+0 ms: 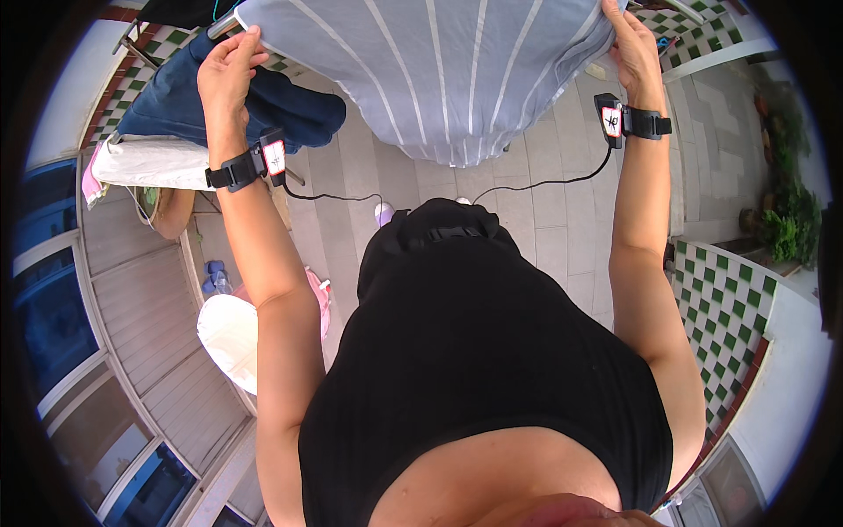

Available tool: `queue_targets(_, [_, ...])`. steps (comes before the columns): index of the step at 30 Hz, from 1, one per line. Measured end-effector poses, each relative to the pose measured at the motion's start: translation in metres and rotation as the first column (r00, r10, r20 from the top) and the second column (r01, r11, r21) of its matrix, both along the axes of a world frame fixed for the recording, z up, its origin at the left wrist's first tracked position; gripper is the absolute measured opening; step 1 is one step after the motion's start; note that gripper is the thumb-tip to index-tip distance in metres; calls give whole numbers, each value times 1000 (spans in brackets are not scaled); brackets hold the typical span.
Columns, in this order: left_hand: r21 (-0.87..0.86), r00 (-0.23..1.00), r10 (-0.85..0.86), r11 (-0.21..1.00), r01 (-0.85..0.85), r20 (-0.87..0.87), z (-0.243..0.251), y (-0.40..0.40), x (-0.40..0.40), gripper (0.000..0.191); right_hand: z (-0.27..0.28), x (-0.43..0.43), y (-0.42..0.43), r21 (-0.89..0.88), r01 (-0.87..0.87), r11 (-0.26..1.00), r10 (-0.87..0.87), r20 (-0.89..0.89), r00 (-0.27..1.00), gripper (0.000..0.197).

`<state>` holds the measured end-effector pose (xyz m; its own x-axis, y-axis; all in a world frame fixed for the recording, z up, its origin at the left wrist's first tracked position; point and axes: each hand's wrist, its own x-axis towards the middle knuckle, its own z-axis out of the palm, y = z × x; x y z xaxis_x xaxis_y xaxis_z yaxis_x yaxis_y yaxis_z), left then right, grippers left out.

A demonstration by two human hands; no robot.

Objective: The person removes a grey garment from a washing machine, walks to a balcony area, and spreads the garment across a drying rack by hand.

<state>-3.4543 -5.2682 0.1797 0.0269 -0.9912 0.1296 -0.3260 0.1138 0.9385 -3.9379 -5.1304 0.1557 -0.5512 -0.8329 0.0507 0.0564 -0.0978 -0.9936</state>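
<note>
A blue-grey cloth with white stripes (454,72) is spread out in front of me at the top, its lower edge hanging down in a curve. At its left edge, the thumb and fingers of my left hand (227,76) pinch the fabric beside the end of a metal rail (224,26). My right hand (635,56) grips the opposite edge, thumb in front and fingers partly hidden behind the folds. Close to my left hand hangs a dark blue garment (178,95). The cloth's top lies beyond the picture's edge.
A white cloth (155,161) hangs at the left, above a brown pot (174,214). Cables run from both wrist devices towards my waist. Grey tiles (553,224) cover the floor. A green-and-white checkered wall (718,309) stands at the right, with plants (784,230) beyond it.
</note>
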Motion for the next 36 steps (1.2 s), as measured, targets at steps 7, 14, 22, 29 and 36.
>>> queue_targets(7, [-226, 974, 188, 961, -157, 124, 17, -1, -5, 48, 29, 3, -11, -113, 266, 957, -288, -445, 848, 43])
queue_targets(14, [-266, 992, 110, 956, -122, -61, 30, -6, -20, 29, 39, 5, -6, -221, 284, 933, -355, -433, 829, 41])
queue_targets(22, [-504, 878, 360, 848, -167, 315, 50, 2, -21, 31, 46, 17, 2, -140, 284, 949, -317, -397, 861, 36])
queue_targets(29, [-552, 762, 430, 826, -116, 483, 54, -1, -13, 25, 46, -11, -8, -2, 302, 953, -206, -736, 645, 43])
queue_targets(36, [-826, 765, 443, 528, 200, 468, 80, 13, -53, 35, 83, 37, -2, -446, 351, 823, -514, -849, 127, 55])
